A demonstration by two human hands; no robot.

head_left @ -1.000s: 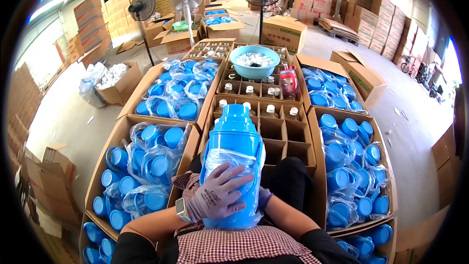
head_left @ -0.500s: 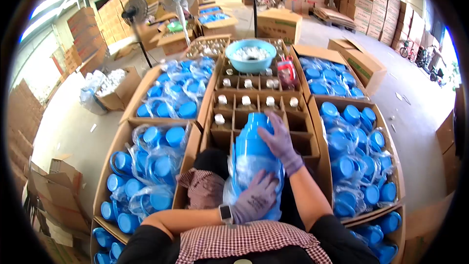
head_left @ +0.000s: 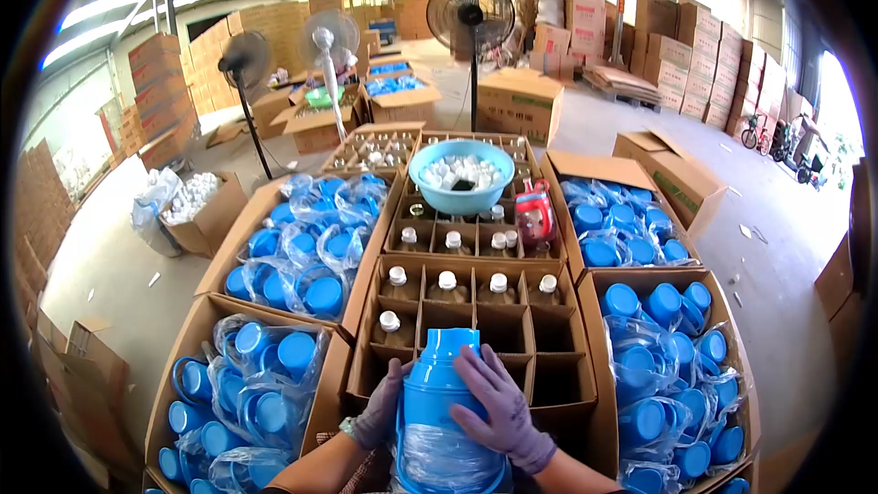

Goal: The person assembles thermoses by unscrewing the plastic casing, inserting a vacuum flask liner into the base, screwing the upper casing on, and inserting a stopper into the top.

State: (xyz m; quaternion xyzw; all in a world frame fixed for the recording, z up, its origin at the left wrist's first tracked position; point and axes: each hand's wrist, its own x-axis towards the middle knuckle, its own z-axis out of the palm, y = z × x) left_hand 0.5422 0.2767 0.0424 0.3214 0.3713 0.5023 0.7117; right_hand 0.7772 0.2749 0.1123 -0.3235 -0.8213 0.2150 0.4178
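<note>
A blue plastic thermos flask (head_left: 443,370) stands in front of me, tilted slightly away, its lower body wrapped in clear film. My left hand (head_left: 377,413), in a grey-purple glove, is curled against its left side. My right hand (head_left: 501,410), gloved the same way, presses on its right shoulder with the fingers spread along it. Together the two hands hold the flask between them. Just beyond is a divided carton (head_left: 576,338), where several white-capped bottles (head_left: 446,285) stand in the cells. The flask's base is cut off by the frame's lower edge.
Cartons of blue flask parts in clear bags flank me on the left (head_left: 265,402) and right (head_left: 660,375). A light-blue basin (head_left: 461,206) of white caps rests on the rear carton beside a red package (head_left: 535,215). Standing fans (head_left: 470,14) and stacked boxes are farther back.
My left hand has moved from the front of the flask to its left side. The right hand stays on the right shoulder. My view has tilted up, so everything sits lower.
</note>
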